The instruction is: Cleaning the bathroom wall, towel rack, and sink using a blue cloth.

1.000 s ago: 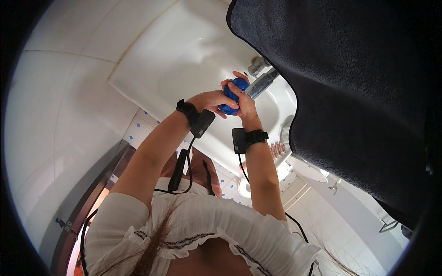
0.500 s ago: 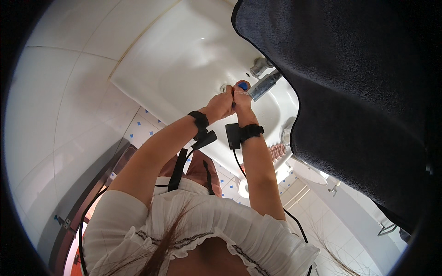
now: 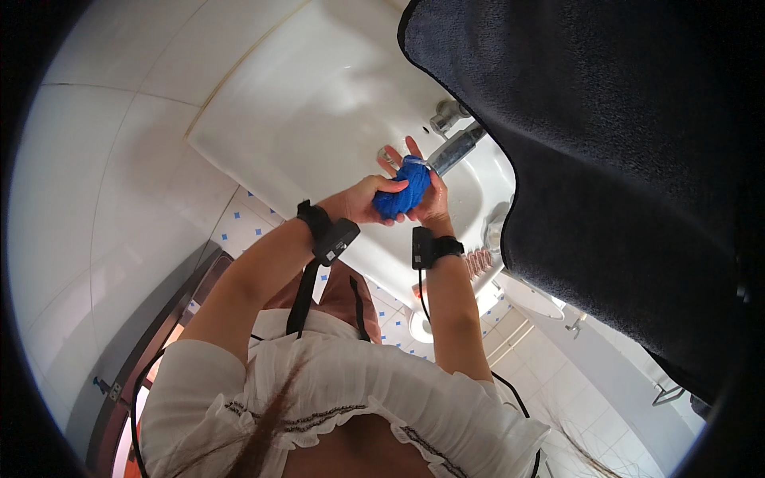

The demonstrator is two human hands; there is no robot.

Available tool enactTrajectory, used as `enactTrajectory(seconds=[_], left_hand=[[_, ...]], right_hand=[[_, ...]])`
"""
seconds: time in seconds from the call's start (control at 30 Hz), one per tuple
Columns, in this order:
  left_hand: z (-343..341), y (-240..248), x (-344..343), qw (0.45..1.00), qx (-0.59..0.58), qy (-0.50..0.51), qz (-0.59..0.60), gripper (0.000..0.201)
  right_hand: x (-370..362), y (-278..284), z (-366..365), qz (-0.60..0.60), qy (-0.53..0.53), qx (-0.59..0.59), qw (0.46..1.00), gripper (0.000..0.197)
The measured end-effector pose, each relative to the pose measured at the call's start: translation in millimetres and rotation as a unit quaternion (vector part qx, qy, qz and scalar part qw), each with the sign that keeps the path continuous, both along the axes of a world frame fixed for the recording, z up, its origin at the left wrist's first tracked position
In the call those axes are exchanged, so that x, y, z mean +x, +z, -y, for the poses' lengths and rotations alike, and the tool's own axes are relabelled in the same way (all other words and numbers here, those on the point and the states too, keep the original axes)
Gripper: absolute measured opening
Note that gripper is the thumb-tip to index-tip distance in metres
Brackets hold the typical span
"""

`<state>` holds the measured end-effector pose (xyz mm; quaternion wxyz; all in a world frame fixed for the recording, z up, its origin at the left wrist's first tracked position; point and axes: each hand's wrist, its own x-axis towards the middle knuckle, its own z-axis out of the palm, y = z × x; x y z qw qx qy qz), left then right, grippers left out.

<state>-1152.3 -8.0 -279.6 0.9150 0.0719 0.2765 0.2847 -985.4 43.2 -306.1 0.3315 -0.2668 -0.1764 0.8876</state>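
Note:
A crumpled blue cloth (image 3: 405, 190) lies bunched between my two hands over the white sink (image 3: 287, 151). My left hand (image 3: 369, 197) grips its near left side, with the thumb laid across the top. Under and along its right side is my right hand (image 3: 434, 199), cradling it, with some fingers reaching out past its far edge. The chrome faucet (image 3: 456, 151) ends right at the cloth's far edge, and clear water seems to run onto it there. Parts of both hands are hidden beneath the cloth.
A large dark grey towel (image 3: 621, 151) hangs across the right side, covering part of the faucet. The drain (image 3: 388, 157) lies just beyond my hands. White tiled wall (image 3: 96, 175) borders the sink on the left. Black straps with small boxes sit on both wrists.
Both hands were clenched together, with only a bit of blue showing. They have opened out and drawn slightly nearer, and the bunched blue cloth now shows between them.

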Motion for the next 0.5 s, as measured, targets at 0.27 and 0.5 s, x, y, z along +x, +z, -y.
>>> enactTrajectory(seconds=[0.27,0.5], left_hand=[[-9.0,1.8,1.8,0.996,-0.044,0.056,-0.051,0.04],[-22.1,-4.3,-13.4,0.965,0.143,-0.101,-0.194,0.026]], right_hand=[[-18.3,3.8,-12.0,0.061,-0.078,-0.023,0.995,0.032],[-33.5,21.3,-23.7,0.175,-0.05,-0.008,0.983,0.036]])
